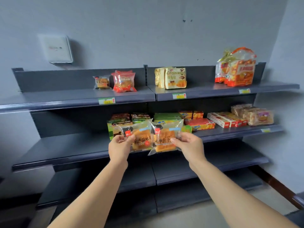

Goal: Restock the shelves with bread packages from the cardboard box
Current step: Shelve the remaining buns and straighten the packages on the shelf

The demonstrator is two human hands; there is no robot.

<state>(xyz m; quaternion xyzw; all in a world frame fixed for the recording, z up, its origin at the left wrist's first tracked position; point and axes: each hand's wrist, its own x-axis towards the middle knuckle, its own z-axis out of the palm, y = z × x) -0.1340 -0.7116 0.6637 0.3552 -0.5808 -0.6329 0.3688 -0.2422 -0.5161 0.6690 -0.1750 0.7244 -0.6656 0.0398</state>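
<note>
Both forearms are cut off by the bottom edge of the frame, and the lowest shelves (181, 171) sit in shadow with little detail. The whole view is soft. The price labels (179, 96) on the shelf lips cannot be read, and neither can the white wall box (56, 49). Green boxes (166, 116) at the back of the middle shelf (65, 148) are partly hidden behind the two packages being held. The red boxes (199, 124) beside them show only in part.

The left hand (120, 145) pinches the left bread package (141, 137) by its left edge, thumb on the front and fingers curled behind, covering that side of the wrapper. The right hand (187, 143) grips the right bread package (165, 139) by its right edge in the same way, and its thumb covers part of the printed characters. The two clear-wrapped loaves stand upright side by side between the hands, their inner edges overlapping. They are in front of the middle shelf's front lip; whether they rest on it cannot be told.

On the top shelf (65, 99) stand a small clear pack (102, 82), red packs (124, 81), croissant packs (175, 78) and large orange bags (238, 71), well apart from the hands.
</note>
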